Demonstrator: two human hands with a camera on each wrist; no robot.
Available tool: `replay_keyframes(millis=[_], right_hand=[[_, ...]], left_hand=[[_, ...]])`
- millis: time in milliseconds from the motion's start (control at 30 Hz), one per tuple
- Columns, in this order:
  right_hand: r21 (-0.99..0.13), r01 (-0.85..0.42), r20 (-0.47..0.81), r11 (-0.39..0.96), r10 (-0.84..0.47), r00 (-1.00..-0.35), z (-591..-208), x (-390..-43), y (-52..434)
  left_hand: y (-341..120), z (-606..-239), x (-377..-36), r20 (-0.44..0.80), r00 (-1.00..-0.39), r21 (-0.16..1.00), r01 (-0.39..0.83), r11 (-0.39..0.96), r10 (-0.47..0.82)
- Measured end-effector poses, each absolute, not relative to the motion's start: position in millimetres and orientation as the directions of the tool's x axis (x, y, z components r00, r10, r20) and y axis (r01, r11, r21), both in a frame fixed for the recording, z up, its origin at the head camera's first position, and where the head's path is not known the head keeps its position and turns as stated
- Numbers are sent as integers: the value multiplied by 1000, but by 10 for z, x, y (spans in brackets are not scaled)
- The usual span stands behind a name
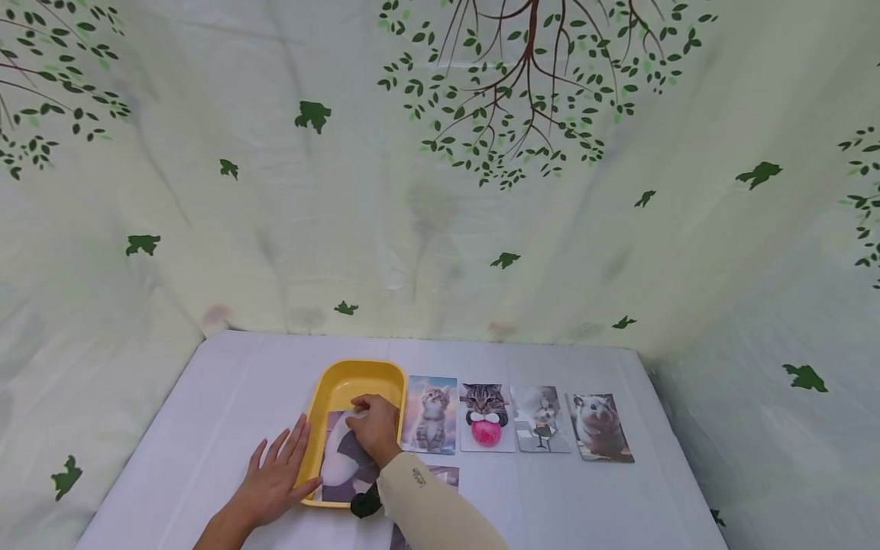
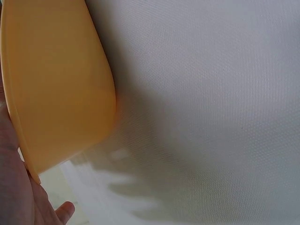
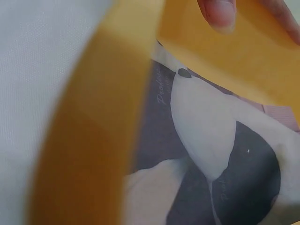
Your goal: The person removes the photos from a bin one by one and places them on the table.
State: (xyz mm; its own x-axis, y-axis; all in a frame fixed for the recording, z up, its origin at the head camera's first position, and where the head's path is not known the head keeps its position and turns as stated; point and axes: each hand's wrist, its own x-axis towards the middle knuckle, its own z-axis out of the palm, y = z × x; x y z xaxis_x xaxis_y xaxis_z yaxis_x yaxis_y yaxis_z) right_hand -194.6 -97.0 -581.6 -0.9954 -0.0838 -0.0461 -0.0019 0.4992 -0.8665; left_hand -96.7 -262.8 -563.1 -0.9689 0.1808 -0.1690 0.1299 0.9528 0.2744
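My left hand (image 1: 273, 475) is at the left side of a yellow tray (image 1: 369, 370), fingers straight and spread, thumb at the near left rim. From the left wrist view, the tray's outer wall (image 2: 61, 89) shows beside the palm. My right hand (image 1: 376, 429) is over the inside of the tray, fingers bent, thumb and forefinger apart. Beneath it lies a picture card (image 1: 337, 462) printed with grey and white shapes. The right wrist view shows a fingertip (image 3: 220, 16) above the top end of this card, with a pinkish edge (image 3: 281, 116) peeking out under it.
Right of the tray runs a row of picture cards: a kitten (image 1: 431, 416), a cat with a pink ball (image 1: 486, 420), a pale animal with a glass (image 1: 543, 418) and a hamster (image 1: 600, 428). Another card (image 1: 445, 475) is partly covered by the right sleeve (image 1: 433, 508). White cloth covers the table.
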Motion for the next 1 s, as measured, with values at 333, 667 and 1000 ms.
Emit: replay_keyframes(millis=[333,667,1000], right_hand=[[-931,0,-41,365,-105,-994,-5772,-1954,-947],[-951,60,-103,304,-127,-987,-5705,-1933,-854],[-964,-18,-23,265,-153,-988,-5588,-1912,-755]], left_hand=[[-2611,-5625,-984,-192,-966,291,112,950,172],[-2604,-5607,-973,-180,-967,298,121,947,180],[-2628,-5659,-980,-153,-970,277,142,950,189]])
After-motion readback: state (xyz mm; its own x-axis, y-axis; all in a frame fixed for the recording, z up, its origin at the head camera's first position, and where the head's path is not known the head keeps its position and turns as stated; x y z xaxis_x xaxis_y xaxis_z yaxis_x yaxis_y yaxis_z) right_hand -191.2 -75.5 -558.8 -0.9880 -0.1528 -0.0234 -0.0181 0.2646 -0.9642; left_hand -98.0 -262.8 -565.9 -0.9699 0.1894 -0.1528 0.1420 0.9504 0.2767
